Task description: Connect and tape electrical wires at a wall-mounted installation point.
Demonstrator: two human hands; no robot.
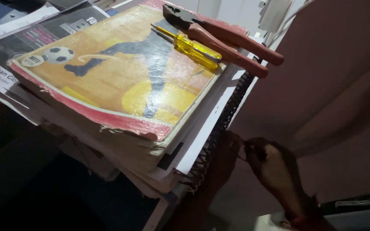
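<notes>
While both hands (253,158) pinch low, pliers (223,36) rest atop the books (120,85).

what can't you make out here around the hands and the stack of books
- What the right hand pinches: too small and dark in the head view.
- The left hand: mostly lost in shadow beside the spiral binding, so its grip is unclear.
- Lower books in the stack: covered by the worn football-cover book.
- Pliers jaw tips: partly cut by the top edge.
- Space under the stack: too dark.
</notes>
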